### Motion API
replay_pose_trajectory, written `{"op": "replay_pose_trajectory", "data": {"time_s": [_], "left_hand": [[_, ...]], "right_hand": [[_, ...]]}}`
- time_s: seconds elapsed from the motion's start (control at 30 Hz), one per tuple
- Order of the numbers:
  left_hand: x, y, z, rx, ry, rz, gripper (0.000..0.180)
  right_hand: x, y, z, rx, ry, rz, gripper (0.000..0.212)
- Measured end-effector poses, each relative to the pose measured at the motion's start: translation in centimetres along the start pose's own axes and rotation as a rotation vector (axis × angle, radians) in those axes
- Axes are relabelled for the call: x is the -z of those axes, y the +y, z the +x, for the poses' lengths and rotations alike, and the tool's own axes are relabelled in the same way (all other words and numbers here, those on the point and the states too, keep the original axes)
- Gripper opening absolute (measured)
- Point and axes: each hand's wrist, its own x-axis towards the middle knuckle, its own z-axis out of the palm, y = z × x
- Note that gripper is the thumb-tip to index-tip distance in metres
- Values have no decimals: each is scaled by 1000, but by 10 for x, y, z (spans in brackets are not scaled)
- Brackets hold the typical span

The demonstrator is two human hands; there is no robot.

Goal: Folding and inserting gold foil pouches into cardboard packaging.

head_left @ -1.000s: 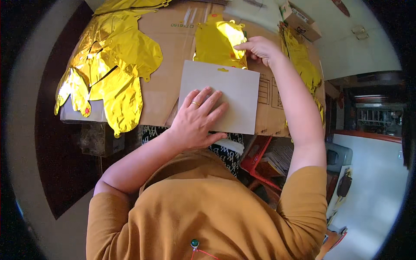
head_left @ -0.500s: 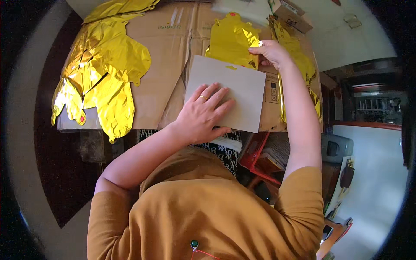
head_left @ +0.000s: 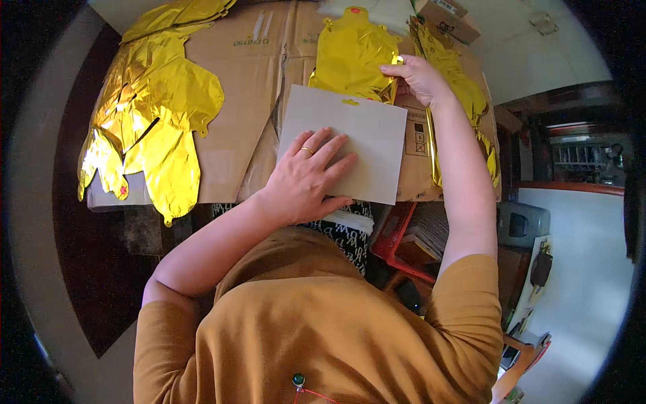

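A gold foil balloon (head_left: 356,54), flat and deflated, lies on the cardboard with its lower end under a pale card (head_left: 380,151) that has a hang slot near its top edge. My left hand (head_left: 306,175), a ring on one finger, rests flat on the card with fingers spread. At the balloon's lower right edge, my right hand (head_left: 420,81) pinches the foil between thumb and fingers. How much of the balloon lies beneath the card is hidden.
A flattened cardboard sheet (head_left: 235,74) covers the work surface. More gold foil balloons (head_left: 168,87) are heaped at left, and another gold foil strip (head_left: 454,84) lies at right beyond my right forearm. A small carton (head_left: 447,20) stands far right. Below the surface's edge is a red crate (head_left: 390,242).
The whole scene has shifted slightly left in the view. Both hands keep nearly the same places on the card and the foil.
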Motion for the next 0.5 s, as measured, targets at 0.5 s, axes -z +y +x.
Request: {"op": "replay_pose_trajectory", "data": {"time_s": [0.5], "left_hand": [[-3,-1,-2,-7,43,-12,65]], "right_hand": [[-11,-3,-7,143,-82,77,36]]}}
